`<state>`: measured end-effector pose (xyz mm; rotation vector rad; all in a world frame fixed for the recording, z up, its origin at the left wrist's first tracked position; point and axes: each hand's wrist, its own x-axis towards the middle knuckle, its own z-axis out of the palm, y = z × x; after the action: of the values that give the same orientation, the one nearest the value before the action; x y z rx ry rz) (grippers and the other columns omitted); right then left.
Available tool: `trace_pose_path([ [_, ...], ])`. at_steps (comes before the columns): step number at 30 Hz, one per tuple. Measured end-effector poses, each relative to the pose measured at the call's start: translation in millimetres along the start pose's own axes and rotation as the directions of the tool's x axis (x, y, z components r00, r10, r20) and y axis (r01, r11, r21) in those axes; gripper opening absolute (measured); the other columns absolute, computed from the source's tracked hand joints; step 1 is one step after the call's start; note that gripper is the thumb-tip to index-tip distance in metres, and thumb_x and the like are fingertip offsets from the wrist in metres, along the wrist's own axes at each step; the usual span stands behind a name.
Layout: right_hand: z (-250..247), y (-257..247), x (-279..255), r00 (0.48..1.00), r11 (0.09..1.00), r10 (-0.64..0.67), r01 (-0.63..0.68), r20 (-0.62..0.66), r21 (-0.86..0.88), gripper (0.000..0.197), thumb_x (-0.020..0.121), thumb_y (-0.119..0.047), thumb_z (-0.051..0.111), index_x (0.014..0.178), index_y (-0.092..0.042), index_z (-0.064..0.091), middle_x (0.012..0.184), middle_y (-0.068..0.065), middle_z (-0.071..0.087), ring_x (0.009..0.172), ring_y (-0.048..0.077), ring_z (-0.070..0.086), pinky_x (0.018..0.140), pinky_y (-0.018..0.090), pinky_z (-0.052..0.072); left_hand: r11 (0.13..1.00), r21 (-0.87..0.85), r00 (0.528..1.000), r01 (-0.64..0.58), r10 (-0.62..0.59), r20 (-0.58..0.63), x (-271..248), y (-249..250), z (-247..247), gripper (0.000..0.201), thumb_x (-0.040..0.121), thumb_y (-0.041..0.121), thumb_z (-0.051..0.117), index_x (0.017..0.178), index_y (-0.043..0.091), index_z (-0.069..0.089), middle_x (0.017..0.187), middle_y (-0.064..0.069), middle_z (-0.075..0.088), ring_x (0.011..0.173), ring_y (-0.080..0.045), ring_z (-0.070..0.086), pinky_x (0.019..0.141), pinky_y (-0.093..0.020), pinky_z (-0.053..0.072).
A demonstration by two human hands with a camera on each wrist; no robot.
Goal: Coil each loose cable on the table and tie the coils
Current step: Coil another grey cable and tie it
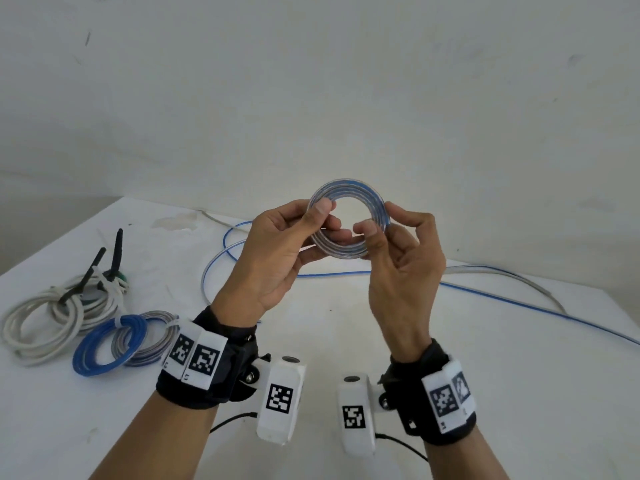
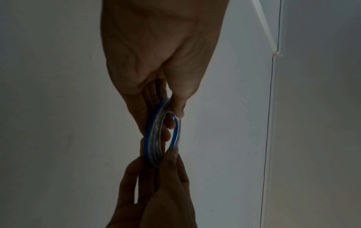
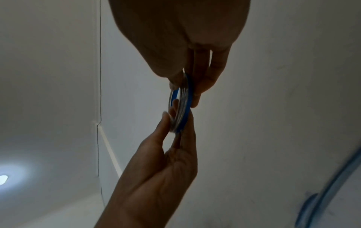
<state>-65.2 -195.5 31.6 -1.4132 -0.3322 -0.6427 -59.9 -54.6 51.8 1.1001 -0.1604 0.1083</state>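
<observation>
I hold a small coil (image 1: 349, 187) of clear cable with a blue stripe upright above the table, its opening facing me. My left hand (image 1: 329, 220) pinches its left side, thumb in front and fingers behind. On the right side my right hand (image 1: 381, 220) pinches the coil the same way. The left wrist view shows the coil (image 2: 154, 138) edge-on under the left hand (image 2: 173, 117). The right wrist view shows the coil (image 3: 184, 111) edge-on below the right hand (image 3: 184, 92). More of the same cable (image 1: 332, 274) lies loose on the table behind my hands.
At the table's left lie three tied coils: a white one (image 1: 38, 323), a blue one (image 1: 107, 344) and a grey one (image 1: 152, 336). Black ties (image 1: 104, 258) stick up behind them. A pale cable (image 1: 502, 271) runs along the right. A white wall stands behind the table (image 1: 346, 341).
</observation>
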Motion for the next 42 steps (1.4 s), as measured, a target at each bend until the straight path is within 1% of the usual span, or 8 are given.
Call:
trace_pose_path([
  [6, -43, -12, 7, 0.959, 0.996, 0.091, -0.086, 0.269, -0.03, 0.015, 0.097, -0.002, 0.064, 0.107, -0.013, 0.063, 0.095, 0.013, 0.078, 0.074, 0.032, 0.073, 0.074, 0.038, 0.06, 0.954, 0.023, 0.943, 0.299, -0.299, 0.146, 3, 12, 6, 0.074, 0.082, 0.07, 0.047, 0.113, 0.004, 0.062, 0.075, -0.012, 0.065, 0.055, -0.023, 0.06, 0.063, -0.035, 0.058],
  [13, -100, -40, -12, 0.916, 0.98, 0.124, -0.053, 0.381, -0.192, 0.016, 0.094, 0.0, 0.067, 0.107, -0.008, 0.07, 0.088, 0.014, 0.075, 0.069, 0.036, 0.07, 0.072, 0.041, 0.059, 0.82, 0.404, 0.764, 0.405, -0.546, 0.343, -15, -11, 53, 0.054, 0.104, 0.047, 0.039, 0.064, 0.012, 0.05, 0.048, 0.001, 0.026, 0.047, -0.016, 0.02, 0.058, -0.029, 0.046],
  [19, -158, -64, -28, 0.939, 0.959, 0.156, -0.07, 0.308, -0.274, 0.011, 0.095, -0.002, 0.067, 0.106, -0.004, 0.068, 0.089, 0.012, 0.077, 0.068, 0.032, 0.071, 0.073, 0.044, 0.058, 0.774, 0.478, 0.649, 0.415, -0.62, 0.441, -35, -21, 105, 0.049, 0.106, 0.039, 0.041, 0.064, 0.015, 0.05, 0.052, 0.004, 0.026, 0.049, -0.014, 0.02, 0.063, -0.028, 0.047],
  [23, -191, -69, -34, 0.943, 0.925, 0.229, -0.133, 0.243, -0.356, 0.011, 0.097, -0.007, 0.067, 0.107, -0.007, 0.062, 0.09, 0.009, 0.079, 0.072, 0.03, 0.075, 0.073, 0.05, 0.058, 0.759, 0.473, 0.675, 0.448, -0.634, 0.378, -48, -43, 145, 0.047, 0.103, 0.031, 0.04, 0.058, 0.018, 0.043, 0.049, 0.009, 0.02, 0.051, -0.014, 0.008, 0.051, -0.024, 0.031],
  [30, -265, -83, -42, 0.883, 0.84, 0.436, -0.329, 0.175, -0.432, 0.008, 0.098, -0.005, 0.065, 0.104, -0.002, 0.063, 0.091, 0.023, 0.075, 0.076, 0.03, 0.072, 0.071, 0.041, 0.061, 0.713, 0.58, 0.675, 0.393, -0.653, 0.344, -75, -87, 196, 0.045, 0.102, 0.032, 0.04, 0.059, 0.021, 0.036, 0.05, 0.008, 0.019, 0.045, -0.013, 0.011, 0.049, -0.026, 0.028],
  [34, -345, -76, -38, 0.813, 0.576, 0.554, -0.531, -0.181, -0.622, 0.012, 0.096, -0.013, 0.069, 0.087, -0.005, 0.069, 0.077, 0.013, 0.072, 0.062, 0.025, 0.061, 0.055, 0.026, 0.054, 0.665, 0.645, 0.669, 0.376, -0.677, 0.308, -89, -105, 205, 0.044, 0.101, 0.031, 0.043, 0.059, 0.021, 0.034, 0.052, 0.006, 0.019, 0.048, -0.016, 0.013, 0.049, -0.027, 0.03],
  [39, -406, -51, -68, 0.617, -0.211, 0.665, -0.387, -0.422, -0.898, 0.046, 0.066, -0.039, 0.093, 0.096, -0.01, 0.072, 0.093, 0.006, 0.073, 0.09, 0.026, 0.069, 0.083, 0.034, 0.058, 0.655, 0.647, 0.639, 0.39, -0.698, 0.322, -99, -110, 199, 0.044, 0.101, 0.03, 0.041, 0.059, 0.02, 0.033, 0.054, 0.004, 0.018, 0.048, -0.016, 0.013, 0.048, -0.026, 0.032],
  [42, -415, -36, -80, 0.622, -0.313, 0.629, -0.348, -0.468, -0.884, 0.057, 0.062, -0.039, 0.093, 0.105, -0.012, 0.067, 0.108, 0.008, 0.073, 0.099, 0.029, 0.07, 0.085, 0.036, 0.058, 0.676, 0.617, 0.624, 0.403, -0.696, 0.354, -99, -107, 194, 0.045, 0.101, 0.031, 0.04, 0.058, 0.02, 0.032, 0.056, 0.003, 0.017, 0.047, -0.015, 0.013, 0.048, -0.026, 0.033],
])
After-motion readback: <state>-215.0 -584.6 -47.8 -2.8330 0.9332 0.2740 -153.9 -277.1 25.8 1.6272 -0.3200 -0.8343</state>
